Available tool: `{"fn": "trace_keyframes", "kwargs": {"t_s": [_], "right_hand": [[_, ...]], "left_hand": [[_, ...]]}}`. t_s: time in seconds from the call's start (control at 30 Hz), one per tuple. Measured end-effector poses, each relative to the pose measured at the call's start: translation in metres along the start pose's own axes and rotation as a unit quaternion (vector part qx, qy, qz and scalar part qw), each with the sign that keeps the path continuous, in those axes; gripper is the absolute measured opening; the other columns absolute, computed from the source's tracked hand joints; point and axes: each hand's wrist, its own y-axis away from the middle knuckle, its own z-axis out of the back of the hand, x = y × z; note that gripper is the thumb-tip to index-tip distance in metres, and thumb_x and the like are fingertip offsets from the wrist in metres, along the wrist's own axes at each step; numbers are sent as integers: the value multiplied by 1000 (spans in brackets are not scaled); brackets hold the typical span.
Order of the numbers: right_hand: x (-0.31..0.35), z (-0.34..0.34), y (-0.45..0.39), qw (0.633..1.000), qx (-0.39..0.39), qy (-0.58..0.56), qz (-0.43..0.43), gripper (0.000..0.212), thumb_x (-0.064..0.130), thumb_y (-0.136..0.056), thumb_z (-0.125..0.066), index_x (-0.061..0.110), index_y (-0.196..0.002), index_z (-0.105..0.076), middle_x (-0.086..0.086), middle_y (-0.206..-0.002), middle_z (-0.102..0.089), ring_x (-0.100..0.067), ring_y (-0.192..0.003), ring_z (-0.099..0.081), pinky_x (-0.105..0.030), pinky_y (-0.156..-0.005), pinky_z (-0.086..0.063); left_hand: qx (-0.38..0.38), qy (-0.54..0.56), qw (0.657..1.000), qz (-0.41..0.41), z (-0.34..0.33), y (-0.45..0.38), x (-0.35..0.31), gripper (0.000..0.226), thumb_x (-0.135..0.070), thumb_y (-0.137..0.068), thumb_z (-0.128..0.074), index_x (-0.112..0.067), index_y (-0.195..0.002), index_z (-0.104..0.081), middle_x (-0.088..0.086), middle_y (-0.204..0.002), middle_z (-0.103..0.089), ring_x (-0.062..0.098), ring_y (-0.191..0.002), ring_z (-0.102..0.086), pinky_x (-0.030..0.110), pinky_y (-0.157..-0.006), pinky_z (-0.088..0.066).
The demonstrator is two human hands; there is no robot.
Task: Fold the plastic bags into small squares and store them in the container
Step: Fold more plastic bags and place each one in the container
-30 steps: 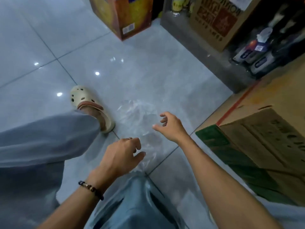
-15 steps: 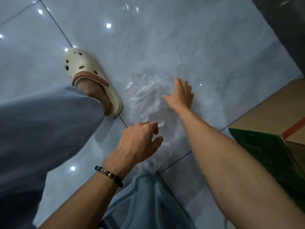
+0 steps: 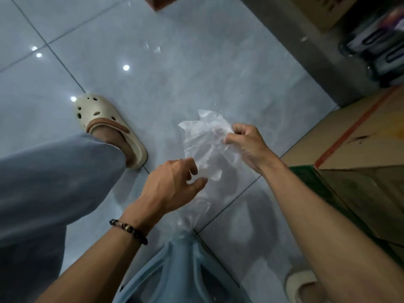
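A clear, crumpled plastic bag (image 3: 203,145) is lifted above the grey tiled floor (image 3: 166,62). My right hand (image 3: 244,145) pinches its upper right part with curled fingers. My left hand (image 3: 172,182), with a ring and a beaded bracelet at the wrist, is just left of the bag's lower part, fingers loosely curled; the thumb and fingertips reach the plastic, but a grip does not show. The bag's lower end trails down to a pale blue plastic object (image 3: 181,270) between my knees.
My left foot in a cream clog (image 3: 105,119) stands to the left, my trouser leg (image 3: 50,182) below it. Cardboard boxes (image 3: 360,171) crowd the right side. A grey ledge (image 3: 306,51) with boxes and bottles runs along the upper right. My other clog (image 3: 301,285) shows at the bottom right.
My right hand was flat on the bag on the floor; now it has pinched the bag and lifted it. The left hand stays beside the bag. The camera has tilted up.
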Motion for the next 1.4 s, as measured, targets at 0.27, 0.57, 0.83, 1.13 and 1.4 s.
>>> {"fn": "trace_keyframes", "kwargs": {"t_s": [0.27,0.57,0.83,1.13,1.4], "right_hand": [[56,62,89,996,63,-60,29,23,-5,-70,-73,-3,-85,-56,-11,-70,-62,-17,-63,-63,-25,-58,-50],[97,105,185,991,125,-46,16,31,-4,-72,-79,-6,-94,-57,-19,-93,-66,-19,-83,-71,-28,-75,-57],[126,128,241,995,86,55,-9,91,30,-67,-81,15,-147,-41,1,-138,-52,-14,-123,-55,-29,-99,-47],[153,125,266,947,-222,154,174,8,15,-91,-68,10,-87,-73,-7,-86,-71,-12,-75,-61,-29,-74,-50],[152,169,301,950,-268,56,148,23,17,-97,-61,18,-77,-71,-11,-88,-74,-25,-80,-69,-49,-86,-56]], "left_hand": [[-139,85,985,49,37,21,-57,52,-67,-91,-39,-21,-112,-55,-4,-110,-60,19,-96,-60,34,-75,-43],[-80,432,891,119,73,31,-118,36,-49,-91,-60,-14,-83,-64,6,-86,-69,30,-92,-66,38,-84,-50],[-126,381,915,-34,88,50,-166,11,-10,-85,-69,-19,-79,-68,-5,-63,-58,12,-62,-57,20,-55,-45],[-99,309,930,-170,106,74,-217,17,-8,-85,-72,-21,-94,-66,-1,-70,-60,14,-64,-59,31,-67,-52],[-118,205,950,-203,106,73,-240,43,-27,-81,-78,-26,-119,-59,-10,-109,-54,7,-101,-53,19,-82,-42]]}}
